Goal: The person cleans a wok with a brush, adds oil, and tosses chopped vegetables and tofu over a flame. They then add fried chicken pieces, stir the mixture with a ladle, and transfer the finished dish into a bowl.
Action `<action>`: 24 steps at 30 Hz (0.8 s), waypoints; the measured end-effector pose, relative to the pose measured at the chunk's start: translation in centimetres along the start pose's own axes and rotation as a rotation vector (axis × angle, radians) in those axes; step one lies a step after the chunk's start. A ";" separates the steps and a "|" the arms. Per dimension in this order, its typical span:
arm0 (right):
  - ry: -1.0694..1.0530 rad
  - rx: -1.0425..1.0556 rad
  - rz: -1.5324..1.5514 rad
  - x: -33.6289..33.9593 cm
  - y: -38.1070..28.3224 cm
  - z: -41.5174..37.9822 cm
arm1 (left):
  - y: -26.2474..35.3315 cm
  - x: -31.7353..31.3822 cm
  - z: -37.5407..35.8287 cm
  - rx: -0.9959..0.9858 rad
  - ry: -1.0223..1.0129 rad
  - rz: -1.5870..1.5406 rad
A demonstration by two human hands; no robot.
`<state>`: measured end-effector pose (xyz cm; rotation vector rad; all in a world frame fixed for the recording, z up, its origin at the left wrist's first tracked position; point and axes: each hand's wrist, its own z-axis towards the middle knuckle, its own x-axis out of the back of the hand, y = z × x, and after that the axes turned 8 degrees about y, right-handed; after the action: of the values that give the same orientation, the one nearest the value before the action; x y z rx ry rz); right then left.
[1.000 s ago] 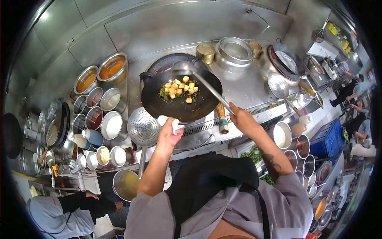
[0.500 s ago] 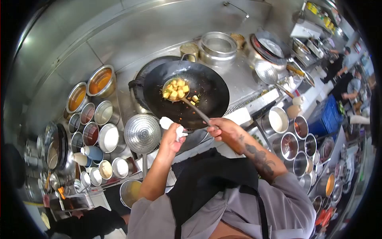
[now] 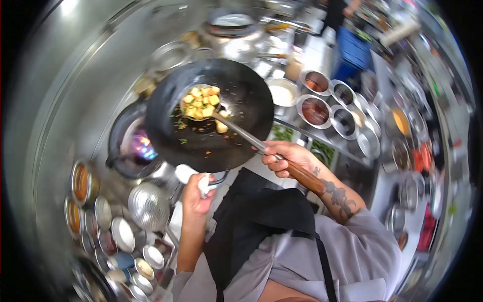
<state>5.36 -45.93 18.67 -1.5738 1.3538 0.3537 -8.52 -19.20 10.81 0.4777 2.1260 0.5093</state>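
My left hand (image 3: 200, 191) is closed on the handle of a large black wok (image 3: 236, 90), with a white cloth (image 3: 187, 173) between. The wok is lifted off the burner (image 3: 141, 141), where a flame shows. My right hand (image 3: 287, 160) grips the wooden handle of a metal ladle (image 3: 241, 133). The ladle's bowl rests in the wok, heaped with golden cubes (image 3: 200, 103). One or two cubes and some small red and green bits lie on the wok's surface beside it.
A perforated strainer (image 3: 149, 206) and several pots of sauces (image 3: 123, 234) stand at the lower left. More metal containers (image 3: 316, 111) are on the right, near green vegetables (image 3: 322, 151). Behind are a blue bin (image 3: 352, 53) and part of a person (image 3: 333, 15).
The wok has come off the burner, uncovering the flame. My right hand has moved right and lower along the ladle, which holds more cubes. The view has turned to the right.
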 end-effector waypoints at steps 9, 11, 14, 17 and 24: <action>0.308 0.528 0.232 5.7 11.1 -27.1 | -10.7 -5.4 -4.8 0.331 -0.269 0.162; 0.395 0.654 0.293 6.4 15.9 -32.6 | -13.0 -6.5 -7.6 0.435 -0.279 0.118; 0.527 0.786 0.402 5.6 19.9 -40.4 | -14.2 -9.4 -10.5 0.471 -0.312 0.154; 0.790 0.907 0.510 2.6 24.1 -42.6 | -13.1 -9.8 -9.3 0.532 -0.360 0.187; 1.280 1.174 0.675 -6.7 35.3 -42.4 | -8.8 -9.0 -6.9 0.648 -0.430 0.281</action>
<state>-43.05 -72.22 26.51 -0.1478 2.3373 -1.1015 -10.57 -32.47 15.94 1.1484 1.7721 -0.1505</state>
